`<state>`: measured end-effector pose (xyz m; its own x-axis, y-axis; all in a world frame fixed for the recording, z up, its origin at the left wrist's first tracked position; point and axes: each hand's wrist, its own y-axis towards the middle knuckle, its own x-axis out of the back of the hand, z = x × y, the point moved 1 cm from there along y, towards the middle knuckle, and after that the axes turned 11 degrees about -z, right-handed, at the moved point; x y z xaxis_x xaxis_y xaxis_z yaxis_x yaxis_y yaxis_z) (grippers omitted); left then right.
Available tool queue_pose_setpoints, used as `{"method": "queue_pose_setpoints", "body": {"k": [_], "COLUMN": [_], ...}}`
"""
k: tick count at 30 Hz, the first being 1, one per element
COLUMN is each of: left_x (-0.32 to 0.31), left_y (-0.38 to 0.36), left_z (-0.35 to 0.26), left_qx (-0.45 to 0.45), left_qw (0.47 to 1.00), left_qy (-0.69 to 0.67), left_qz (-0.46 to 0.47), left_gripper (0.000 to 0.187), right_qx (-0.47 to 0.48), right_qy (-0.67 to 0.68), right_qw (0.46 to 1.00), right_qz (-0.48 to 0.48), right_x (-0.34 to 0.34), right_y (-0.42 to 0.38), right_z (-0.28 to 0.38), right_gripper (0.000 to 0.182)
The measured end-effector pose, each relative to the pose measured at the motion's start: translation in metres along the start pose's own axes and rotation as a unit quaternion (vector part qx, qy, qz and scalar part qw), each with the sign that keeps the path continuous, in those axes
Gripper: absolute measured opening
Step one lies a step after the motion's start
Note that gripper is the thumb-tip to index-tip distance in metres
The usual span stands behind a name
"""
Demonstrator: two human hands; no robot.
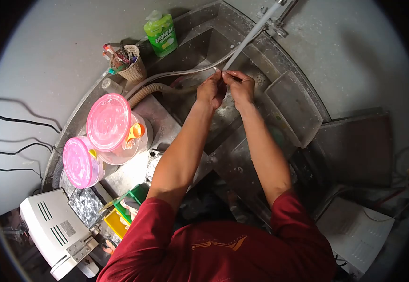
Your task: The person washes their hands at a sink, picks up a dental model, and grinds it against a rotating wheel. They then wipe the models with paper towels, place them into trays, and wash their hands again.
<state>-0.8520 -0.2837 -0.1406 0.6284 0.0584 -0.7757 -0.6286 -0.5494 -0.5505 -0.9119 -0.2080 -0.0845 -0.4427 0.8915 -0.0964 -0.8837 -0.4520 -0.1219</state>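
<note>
We stand over a metal sink set in a steel counter; on the counter's left sit two jars with pink lids, and behind them a woven basket and a green bottle; a white pipe slants down over the basin from the far wall; our left hand and right hand meet at its lower end, fingers pinched shut on the tip, side by side and touching; we judge the grip slight, so a slip could let the pipe swing free and spill or spray into the basin; a grey hose lying just beside could snag a wrist.
</note>
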Motion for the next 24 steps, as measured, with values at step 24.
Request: {"method": "queue_pose_setpoints", "body": {"k": [24], "left_x": [0.021], "left_y": [0.083], "left_z": [0.019], "left_qx": [0.060], "left_qw": [0.980], "left_qy": [-0.028], "left_qz": [-0.187], "left_gripper": [0.012], "right_qx": [-0.284], "right_qy": [0.260], "right_qw": [0.921], "right_qz": [0.059], "right_x": [-0.022], "right_y": [0.027], "right_z": [-0.004], "right_gripper": [0.018]}}
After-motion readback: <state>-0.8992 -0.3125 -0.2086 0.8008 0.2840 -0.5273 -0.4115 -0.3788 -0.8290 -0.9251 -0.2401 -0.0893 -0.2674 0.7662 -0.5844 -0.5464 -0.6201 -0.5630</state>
